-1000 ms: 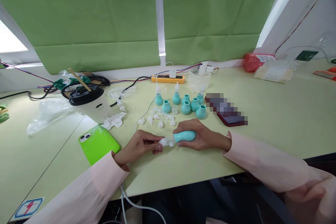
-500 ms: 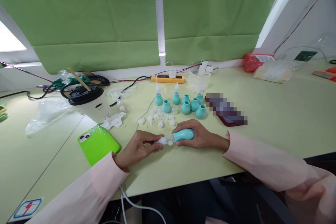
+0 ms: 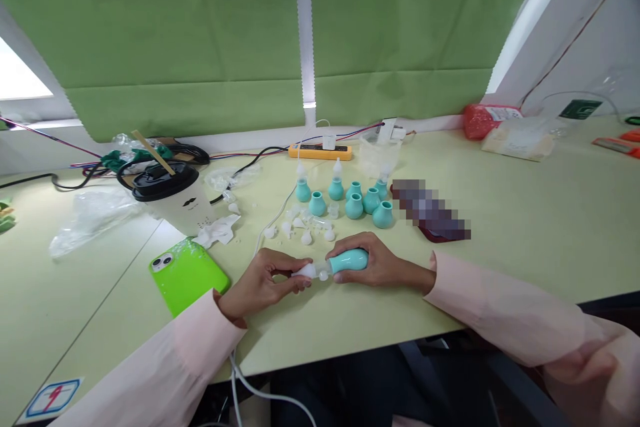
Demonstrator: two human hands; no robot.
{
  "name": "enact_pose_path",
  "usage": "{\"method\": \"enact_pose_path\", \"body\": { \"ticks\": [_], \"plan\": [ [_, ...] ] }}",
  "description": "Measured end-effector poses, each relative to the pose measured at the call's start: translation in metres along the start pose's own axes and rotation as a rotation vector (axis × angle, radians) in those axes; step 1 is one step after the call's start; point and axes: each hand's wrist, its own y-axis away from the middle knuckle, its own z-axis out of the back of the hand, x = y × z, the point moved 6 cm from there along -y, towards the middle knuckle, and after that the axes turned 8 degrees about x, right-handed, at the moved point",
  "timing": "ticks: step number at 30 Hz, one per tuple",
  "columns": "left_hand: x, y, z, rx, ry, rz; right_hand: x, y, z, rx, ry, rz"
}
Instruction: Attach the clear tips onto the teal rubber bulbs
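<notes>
My left hand (image 3: 270, 280) pinches a white nozzle tip (image 3: 306, 271) between thumb and fingers, low over the front of the table. Facing it, my right hand (image 3: 370, 260) is wrapped round a turquoise squeeze bulb (image 3: 349, 259), which lies sideways with its neck to the left. A clear plastic piece (image 3: 323, 268) spans the space between tip and bulb, so the parts form one line; how firmly they join I cannot tell. Beyond my hands stand several turquoise bulbs (image 3: 355, 206), some topped with clear nozzles (image 3: 337, 168). Loose white tips (image 3: 307, 237) are scattered in front of them.
A green phone (image 3: 187, 273) and a lidded paper cup (image 3: 175, 203) stand on the left, beside a crumpled tissue (image 3: 217, 231). To the right lies a dark red phone (image 3: 443, 230). An orange power strip (image 3: 320, 152) with cables runs along the back.
My right hand and the bulb have shifted slightly left, towards the nozzle tip. Both hands keep their grips.
</notes>
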Motion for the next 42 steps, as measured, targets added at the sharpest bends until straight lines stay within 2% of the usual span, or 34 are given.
{"method": "enact_pose_path", "body": {
  "ticks": [5,10,13,16,21,24,30,36,42],
  "plan": [
    [0.001,0.002,0.003,-0.038,0.080,-0.003,0.000,0.001,0.000,-0.033,-0.020,-0.020],
    [-0.004,0.006,0.012,-0.229,0.343,-0.054,0.009,-0.003,-0.010,-0.049,-0.121,-0.047],
    [-0.006,0.007,0.015,-0.300,0.365,-0.045,0.015,-0.005,-0.019,-0.015,-0.124,-0.030],
    [-0.006,0.005,0.015,-0.292,0.301,-0.036,0.012,-0.006,-0.025,0.008,-0.182,-0.052],
    [-0.010,0.004,0.016,-0.252,0.177,-0.090,-0.001,-0.006,-0.035,0.080,-0.423,-0.127],
    [-0.011,0.003,0.015,-0.232,0.137,-0.105,-0.002,-0.006,-0.036,0.070,-0.459,-0.135],
    [-0.013,0.003,0.010,-0.291,0.235,-0.183,0.008,-0.010,-0.030,-0.042,-0.286,-0.056],
    [-0.017,0.006,0.013,-0.365,0.175,-0.206,0.021,-0.010,-0.022,-0.135,-0.008,0.064],
    [-0.009,0.014,0.025,-0.552,0.238,-0.141,0.028,-0.006,-0.004,-0.212,0.240,0.164]
  ]
}}
